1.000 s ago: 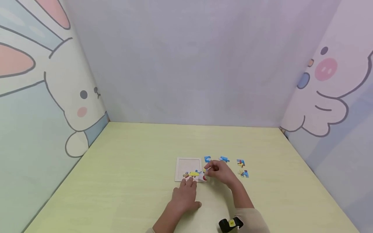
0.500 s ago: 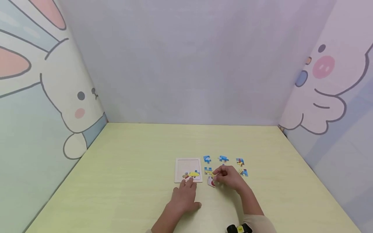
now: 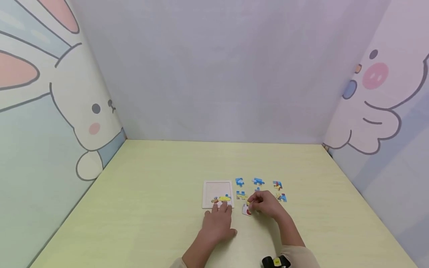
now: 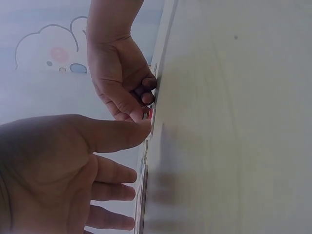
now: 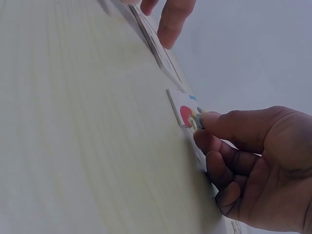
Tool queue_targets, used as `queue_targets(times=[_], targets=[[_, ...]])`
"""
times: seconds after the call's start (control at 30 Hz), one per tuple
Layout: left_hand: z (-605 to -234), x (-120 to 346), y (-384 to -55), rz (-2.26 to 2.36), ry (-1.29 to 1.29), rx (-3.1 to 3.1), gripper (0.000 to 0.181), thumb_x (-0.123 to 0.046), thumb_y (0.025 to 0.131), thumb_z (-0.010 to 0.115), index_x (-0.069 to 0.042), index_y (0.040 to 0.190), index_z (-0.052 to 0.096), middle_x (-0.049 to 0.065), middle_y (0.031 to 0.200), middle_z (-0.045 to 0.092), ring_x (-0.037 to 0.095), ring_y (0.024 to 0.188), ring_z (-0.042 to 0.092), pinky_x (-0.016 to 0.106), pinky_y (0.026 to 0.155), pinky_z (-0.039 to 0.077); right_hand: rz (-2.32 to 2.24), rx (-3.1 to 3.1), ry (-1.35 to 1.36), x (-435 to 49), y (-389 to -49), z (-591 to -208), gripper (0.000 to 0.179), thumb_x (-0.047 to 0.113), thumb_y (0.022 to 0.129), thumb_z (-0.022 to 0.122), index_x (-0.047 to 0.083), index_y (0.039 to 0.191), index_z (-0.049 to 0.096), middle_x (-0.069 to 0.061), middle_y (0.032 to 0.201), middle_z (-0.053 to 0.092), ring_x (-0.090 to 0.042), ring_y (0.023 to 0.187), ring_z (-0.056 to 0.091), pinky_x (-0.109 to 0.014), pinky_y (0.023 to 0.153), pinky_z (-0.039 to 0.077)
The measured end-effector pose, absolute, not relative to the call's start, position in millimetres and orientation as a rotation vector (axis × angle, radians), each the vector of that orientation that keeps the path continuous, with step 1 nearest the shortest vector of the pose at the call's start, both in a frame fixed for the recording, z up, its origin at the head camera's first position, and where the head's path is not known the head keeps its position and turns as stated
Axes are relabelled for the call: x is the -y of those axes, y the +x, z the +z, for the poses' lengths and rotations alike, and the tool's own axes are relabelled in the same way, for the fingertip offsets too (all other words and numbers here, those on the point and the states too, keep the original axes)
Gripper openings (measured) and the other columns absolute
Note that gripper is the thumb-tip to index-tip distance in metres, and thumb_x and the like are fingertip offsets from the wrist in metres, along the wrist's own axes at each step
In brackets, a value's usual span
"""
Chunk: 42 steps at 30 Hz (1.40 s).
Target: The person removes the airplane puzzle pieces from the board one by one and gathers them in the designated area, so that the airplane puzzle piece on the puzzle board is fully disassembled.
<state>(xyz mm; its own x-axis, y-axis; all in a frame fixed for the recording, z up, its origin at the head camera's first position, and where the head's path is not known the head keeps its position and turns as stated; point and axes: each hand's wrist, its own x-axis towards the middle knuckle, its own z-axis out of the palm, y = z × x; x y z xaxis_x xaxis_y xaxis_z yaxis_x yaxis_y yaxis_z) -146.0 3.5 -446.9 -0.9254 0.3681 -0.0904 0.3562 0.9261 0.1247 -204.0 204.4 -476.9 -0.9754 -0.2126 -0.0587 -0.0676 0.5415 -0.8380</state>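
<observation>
In the head view, my left hand point(image 3: 218, 223) lies with fairly straight fingers on the near edge of a square, pale puzzle tray point(image 3: 203, 195). Joined yellow and brown puzzle pieces point(image 3: 223, 198) lie inside the tray, low and to the right. Just right of the tray, my right hand point(image 3: 266, 205) pinches a white puzzle piece point(image 5: 179, 106) with a red patch between thumb and index finger. In the right wrist view that piece is held slightly above the table, its other end partly covered by the fingertips.
Several loose puzzle pieces lie right of the tray: blue ones point(image 3: 258, 181) at the back, a yellow-and-blue one point(image 3: 241, 195) nearer, and others point(image 3: 277, 185) farther right. Part of one is hidden behind my right hand. Printed walls enclose the pale table point(image 3: 151, 193).
My right hand has drawn the white-and-red piece from the tray's right edge to the right and nearer me. Over the last half second it barely moves. The left hand stays on the tray's edge.
</observation>
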Motion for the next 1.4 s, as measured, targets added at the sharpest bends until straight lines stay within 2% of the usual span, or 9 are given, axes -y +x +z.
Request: queue_targets(times=[0.43,0.73,0.9,1.07,1.2,1.4], targets=[[-449,-14,-144,0.092,0.432,-2.989,0.073,-0.051,0.072,0.072,-0.008,0.129,0.053,0.004,0.132,0.048,0.030,0.113,0.047,0.045,0.080,0.043,-1.344,-2.663,-0.350,-193,-210,-482,0.007,-0.001,0.077,0.069,0.003,0.082,0.067,0.000,0.067,0.055,-0.016,0.061,0.048,-0.028,0.052,0.042],[-450,-15,-145,0.050,0.438,-3.023,0.073,-0.053,0.072,0.071,-0.007,0.127,0.055,0.004,0.119,0.050,0.028,0.104,0.047,0.042,0.075,0.043,-1.317,-2.688,-0.320,-191,-207,-477,0.007,0.000,0.077,0.069,0.004,0.082,0.068,0.000,0.067,0.054,-0.015,0.061,0.047,-0.027,0.053,0.041],[-451,-16,-144,0.115,0.424,-3.009,0.074,-0.051,0.073,0.071,-0.007,0.129,0.053,0.005,0.127,0.047,0.030,0.112,0.045,0.043,0.073,0.045,-1.298,-2.688,-0.293,-192,-207,-472,0.007,0.001,0.079,0.068,0.005,0.084,0.068,0.000,0.067,0.053,-0.016,0.062,0.047,-0.028,0.054,0.040],[-452,-18,-144,0.175,0.455,-2.993,0.073,-0.046,0.075,0.071,-0.003,0.131,0.050,0.010,0.134,0.044,0.037,0.121,0.041,0.046,0.078,0.047,-1.285,-2.715,-0.316,-192,-212,-466,0.004,0.005,0.081,0.069,0.005,0.085,0.069,0.000,0.067,0.053,-0.016,0.062,0.047,-0.029,0.054,0.040],[-456,-20,-145,0.188,0.459,-2.995,0.072,-0.045,0.075,0.072,-0.003,0.130,0.051,0.011,0.134,0.043,0.037,0.120,0.041,0.045,0.078,0.048,-1.267,-2.736,-0.321,-187,-221,-462,0.004,0.007,0.082,0.069,0.006,0.086,0.069,0.000,0.069,0.053,-0.016,0.064,0.046,-0.030,0.056,0.039],[-458,-20,-147,0.190,0.465,-2.996,0.074,-0.046,0.073,0.073,-0.002,0.128,0.053,0.011,0.137,0.040,0.037,0.119,0.041,0.045,0.076,0.048,-1.254,-2.723,-0.508,-175,-235,-455,0.007,0.007,0.085,0.066,0.003,0.090,0.069,0.002,0.068,0.054,-0.014,0.061,0.047,-0.030,0.055,0.040]])
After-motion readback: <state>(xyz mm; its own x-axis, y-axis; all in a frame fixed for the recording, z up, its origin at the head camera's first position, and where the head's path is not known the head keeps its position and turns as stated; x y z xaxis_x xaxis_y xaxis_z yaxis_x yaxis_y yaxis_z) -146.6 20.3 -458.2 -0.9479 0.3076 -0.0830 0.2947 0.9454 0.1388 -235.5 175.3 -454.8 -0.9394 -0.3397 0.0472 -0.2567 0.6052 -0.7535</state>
